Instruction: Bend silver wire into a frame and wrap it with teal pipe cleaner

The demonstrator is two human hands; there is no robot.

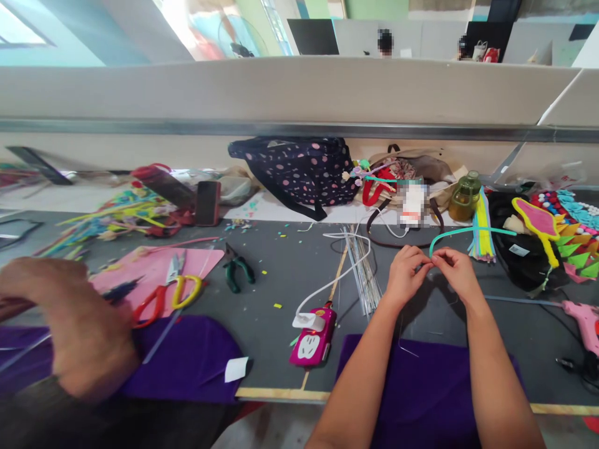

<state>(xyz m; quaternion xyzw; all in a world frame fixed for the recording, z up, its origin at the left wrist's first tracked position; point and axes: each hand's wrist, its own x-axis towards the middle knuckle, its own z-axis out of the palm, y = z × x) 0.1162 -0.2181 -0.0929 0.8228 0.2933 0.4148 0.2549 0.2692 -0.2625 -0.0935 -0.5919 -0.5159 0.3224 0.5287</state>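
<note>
You are holding the green strip [468, 229] at its near end, where the fingertips of your left hand [405, 275] and right hand [455, 269] are meeting. Both hands are closing finely, thumb to forefinger, with hardly any gap showing; which one is bearing more of the grip, you cannot tell from here.

The strip is rising from that pinch, then bending over and running out to your right, so its long axis is lying mostly crosswise, beyond your right hand. That hand is sitting nearer to most of its length; your left is meeting it only at the end. The free tip is passing in front of the bundle of coloured strips [482, 227] and pointing over the black bag [519, 265].

Your forearms are reaching over the purple cloth [433, 374] at the worktop [276, 249] edge, and the thin wires [361, 274] are lying just left of your left hand.
</note>
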